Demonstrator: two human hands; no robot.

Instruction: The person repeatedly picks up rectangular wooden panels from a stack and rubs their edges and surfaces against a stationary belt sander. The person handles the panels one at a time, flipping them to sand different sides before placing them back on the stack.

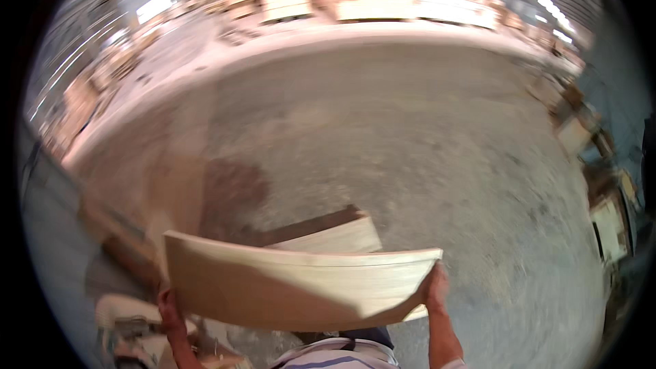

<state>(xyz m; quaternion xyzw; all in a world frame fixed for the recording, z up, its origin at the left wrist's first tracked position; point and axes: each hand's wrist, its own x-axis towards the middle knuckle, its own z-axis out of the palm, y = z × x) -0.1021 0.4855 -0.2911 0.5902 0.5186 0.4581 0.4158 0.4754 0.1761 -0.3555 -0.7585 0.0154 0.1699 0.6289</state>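
Observation:
A wide, pale wooden panel (294,280) spans the space in front of my body, held up off the floor. My left hand (169,307) is closed on its left end, and my right hand (437,288) grips its right end near the upper corner. A shadow falls across much of the panel's face. Just beyond its far edge, a second pale board (335,236) with a dark side shows partly; the held panel hides the rest, so I cannot tell what it rests on.
Dusty concrete floor (396,123) stretches ahead. Stacks of pale timber (376,5) stand along the far side. Boards and odd pieces (610,229) lean at the right wall. At lower left are a blurred wooden piece (123,260) and a cluttered stand (133,331).

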